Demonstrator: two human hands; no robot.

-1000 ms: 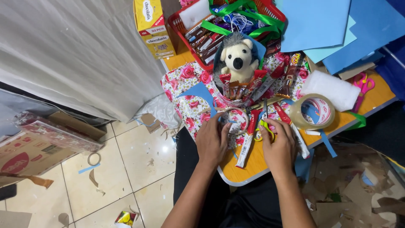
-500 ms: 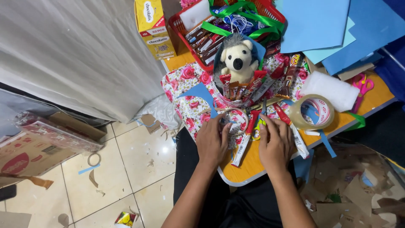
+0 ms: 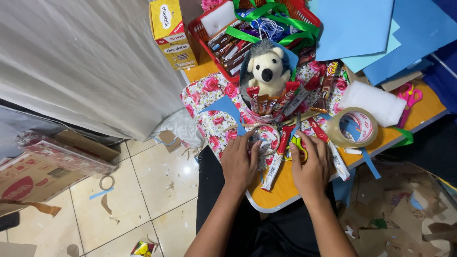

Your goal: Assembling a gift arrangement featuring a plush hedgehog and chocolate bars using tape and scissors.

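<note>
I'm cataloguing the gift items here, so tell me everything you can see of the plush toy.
The plush toy is a small cream-white animal with a black nose, dark eyes and a fringe of grey spiky fur around its head, soft and fuzzy by the look. It sits upright, facing the camera, backed by blue paper. Red-wrapped chocolate bars stand fanned in front of its lower body, hiding it. It sits on floral wrapping paper, just in front of the red basket. Neither hand touches it.

Two yellow cartons (image 3: 172,33) with red-and-white labels stand stacked at the table's far-left corner, just beside a red basket (image 3: 202,35) of brown wrapped bars (image 3: 233,47). Long red snack packets (image 3: 276,159) lie near the hands; a flat brown cardboard box (image 3: 33,178) with a red oval mark sits on the floor, left
</note>
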